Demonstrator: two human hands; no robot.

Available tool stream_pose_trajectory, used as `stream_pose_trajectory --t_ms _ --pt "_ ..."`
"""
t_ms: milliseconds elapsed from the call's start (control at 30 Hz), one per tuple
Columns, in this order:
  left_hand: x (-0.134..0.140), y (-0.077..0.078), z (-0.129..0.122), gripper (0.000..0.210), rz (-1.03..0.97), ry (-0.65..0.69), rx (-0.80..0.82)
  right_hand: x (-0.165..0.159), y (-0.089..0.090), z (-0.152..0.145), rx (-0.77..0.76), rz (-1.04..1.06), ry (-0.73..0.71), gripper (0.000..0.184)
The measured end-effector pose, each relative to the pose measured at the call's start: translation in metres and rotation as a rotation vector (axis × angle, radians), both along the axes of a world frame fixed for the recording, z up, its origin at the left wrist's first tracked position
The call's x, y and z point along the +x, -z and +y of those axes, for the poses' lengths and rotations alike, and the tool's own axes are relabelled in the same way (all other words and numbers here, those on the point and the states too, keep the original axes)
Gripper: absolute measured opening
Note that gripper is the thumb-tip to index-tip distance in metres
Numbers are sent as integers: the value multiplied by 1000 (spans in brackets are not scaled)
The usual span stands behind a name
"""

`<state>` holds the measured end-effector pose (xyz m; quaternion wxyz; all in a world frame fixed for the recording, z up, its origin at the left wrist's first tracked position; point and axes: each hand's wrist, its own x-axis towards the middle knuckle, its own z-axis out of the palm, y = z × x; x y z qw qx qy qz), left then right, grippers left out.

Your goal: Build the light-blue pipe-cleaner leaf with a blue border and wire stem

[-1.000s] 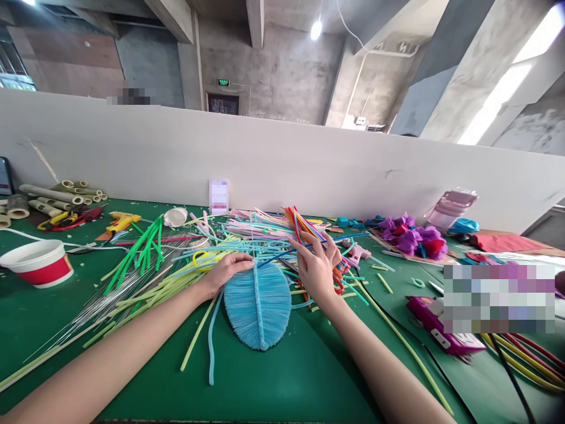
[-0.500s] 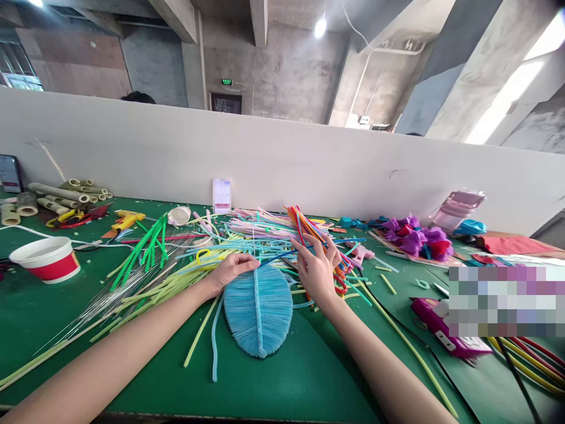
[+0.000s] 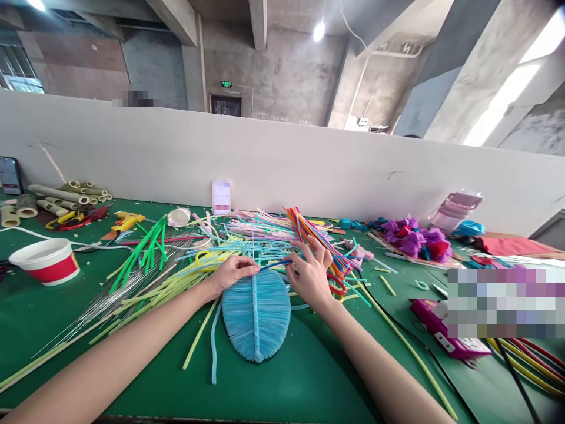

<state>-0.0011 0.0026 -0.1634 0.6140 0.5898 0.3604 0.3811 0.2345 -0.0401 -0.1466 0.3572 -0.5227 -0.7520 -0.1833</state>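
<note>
A flat blue leaf made of pipe cleaners (image 3: pixel 241 321) lies in front of me, with a midrib down its centre and a thin wire rising from its top. My left hand (image 3: pixel 233 275) pinches the leaf's top tip, where a dark blue pipe cleaner (image 3: pixel 274 267) begins. That pipe cleaner runs right to my right hand (image 3: pixel 311 271), whose thumb and forefinger are closed on it while the other fingers fan out. Whether the pipe cleaner is wound around the wire is hidden by my left fingertips.
Behind my hands lie bundles of pipe cleaners, including orange ones (image 3: pixel 304 227) and green ones (image 3: pixel 154 250). A paper cup (image 3: pixel 46 268) and yellow glue gun (image 3: pixel 126 221) are at left. Purple flowers (image 3: pixel 408 235) and a magenta box (image 3: pixel 445 330) are at right. A phone (image 3: pixel 221 197) leans on the partition.
My right hand has moved left and slightly down along the dark blue pipe cleaner, closer to my left hand. My left hand keeps its pinch, and the leaf has shifted slightly.
</note>
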Motion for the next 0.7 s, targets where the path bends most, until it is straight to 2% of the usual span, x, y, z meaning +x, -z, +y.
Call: stream_pose_trajectory --t_ms 167,267,367,533,700 --pt "0 0 0 32 23 -1 31 -7 0 -2 -61 -76 -224 18" --pt "1 -2 -1 33 37 -12 36 -8 0 -2 -105 -89 -269 22" --pt "2 -5 -4 34 44 -35 25 -6 -2 -1 -126 -101 -234 25" --pt "3 -10 -8 40 23 -110 21 2 -6 3 -127 -188 -91 36" --pt "3 -14 -10 41 31 -181 40 4 1 7 -151 -164 21 38"
